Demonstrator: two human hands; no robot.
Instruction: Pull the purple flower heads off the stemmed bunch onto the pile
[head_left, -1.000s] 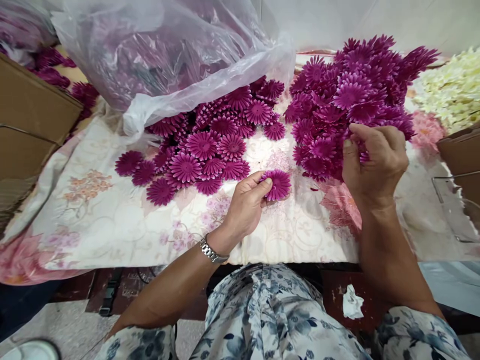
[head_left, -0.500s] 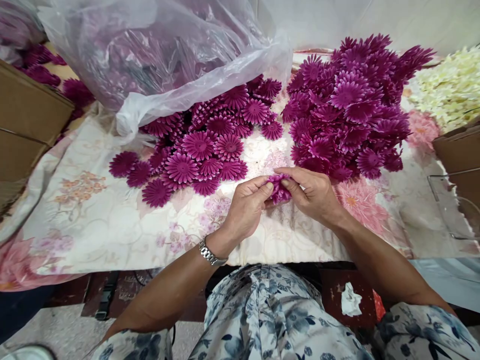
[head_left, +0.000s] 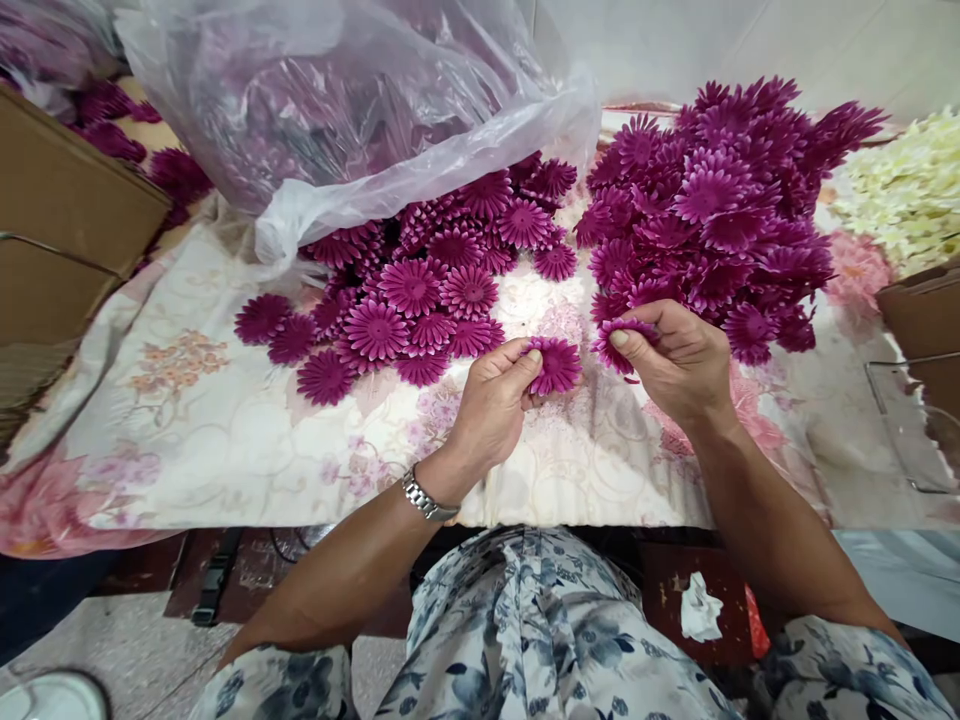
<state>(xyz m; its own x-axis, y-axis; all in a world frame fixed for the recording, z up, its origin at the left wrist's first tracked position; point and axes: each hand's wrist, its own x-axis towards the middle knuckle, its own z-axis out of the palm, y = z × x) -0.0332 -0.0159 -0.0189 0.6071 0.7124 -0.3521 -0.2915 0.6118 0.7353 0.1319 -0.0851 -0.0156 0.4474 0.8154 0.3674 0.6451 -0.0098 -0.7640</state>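
My left hand (head_left: 491, 405) pinches a purple fabric flower (head_left: 556, 364) just above the floral tablecloth (head_left: 225, 430). My right hand (head_left: 675, 360) is closed on a second purple flower piece (head_left: 615, 340), held a short way to the right of the first. Behind the right hand rises a heaped pile of purple flowers (head_left: 720, 200). A flatter spread of purple flowers (head_left: 427, 290) lies on the cloth behind my left hand.
A large clear plastic bag (head_left: 337, 110) of purple flowers lies at the back left. Cardboard boxes stand at the left edge (head_left: 60, 230) and right edge (head_left: 922, 310). Cream-coloured flowers (head_left: 900, 190) are heaped at the far right. A clear plastic tray (head_left: 907, 420) sits at the right.
My right hand came down from the heap with a flower piece, met my left hand at the held flower, and has now drawn slightly apart to the right.
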